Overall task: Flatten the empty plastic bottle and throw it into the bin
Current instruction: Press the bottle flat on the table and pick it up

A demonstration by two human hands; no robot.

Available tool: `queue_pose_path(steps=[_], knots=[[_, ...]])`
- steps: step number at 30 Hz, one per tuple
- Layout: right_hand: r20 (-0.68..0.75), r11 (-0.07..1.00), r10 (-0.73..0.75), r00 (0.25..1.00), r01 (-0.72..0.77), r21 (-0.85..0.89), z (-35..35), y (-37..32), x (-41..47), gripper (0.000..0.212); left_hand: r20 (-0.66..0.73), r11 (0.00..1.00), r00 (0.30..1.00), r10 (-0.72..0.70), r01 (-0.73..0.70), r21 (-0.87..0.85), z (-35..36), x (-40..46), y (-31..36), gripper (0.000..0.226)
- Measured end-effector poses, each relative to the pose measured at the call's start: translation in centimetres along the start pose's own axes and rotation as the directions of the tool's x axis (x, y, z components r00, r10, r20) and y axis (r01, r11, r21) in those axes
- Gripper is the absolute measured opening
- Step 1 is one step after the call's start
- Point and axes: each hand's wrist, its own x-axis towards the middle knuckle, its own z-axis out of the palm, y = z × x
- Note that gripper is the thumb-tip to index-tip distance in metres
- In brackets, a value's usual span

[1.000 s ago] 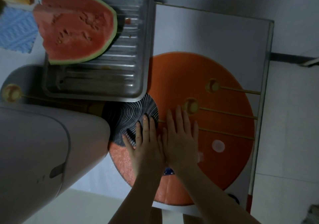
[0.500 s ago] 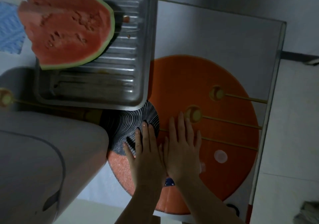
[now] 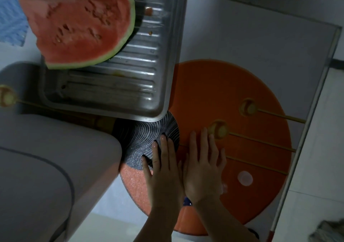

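My left hand (image 3: 163,169) and my right hand (image 3: 202,165) lie flat side by side, palms down, fingers stretched out, on the orange round mat (image 3: 232,96). The plastic bottle (image 3: 224,186) is almost wholly hidden under my palms. Only a crumpled clear bit shows at the right edge of my right hand, and a small blue part shows between my wrists. A white round cap (image 3: 245,178) lies loose on the mat to the right. A large white bin-like container (image 3: 46,167) with a curved lid fills the lower left.
A steel tray (image 3: 149,85) holding a cut watermelon (image 3: 78,23) sits at the back left, its corner over a dark striped round mat (image 3: 141,139). Several wooden skewers (image 3: 260,141) with small food pieces lie across the orange mat. The table's right edge (image 3: 305,130) is close by.
Both hands have stayed flat and pressed down in the same spot on the mat. Only the camera has shifted a little.
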Motion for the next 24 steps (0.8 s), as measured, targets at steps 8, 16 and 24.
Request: queue_pose_path(steps=[8, 16, 24], knots=[[-0.036, 1.000, -0.017, 0.999, 0.016, -0.022, 0.0, 0.0, -0.4, 0.066, -0.021, 1.000, 1.000, -0.003, 0.003, 0.001, -0.1, -0.1, 0.1, 0.061], [-0.108, 0.999, -0.036, 0.994, 0.039, 0.024, -0.1, 0.4, -1.0, 0.065, -0.049, 0.997, 0.999, -0.010, 0.013, 0.072, -0.3, -0.5, 0.0, 0.061], [-0.182, 0.985, -0.066, 0.981, 0.094, 0.147, 0.5, 1.1, -1.3, 0.061, -0.209, 0.995, 0.977, 0.045, -0.062, -0.073, -1.2, -0.6, -0.3, 0.059]])
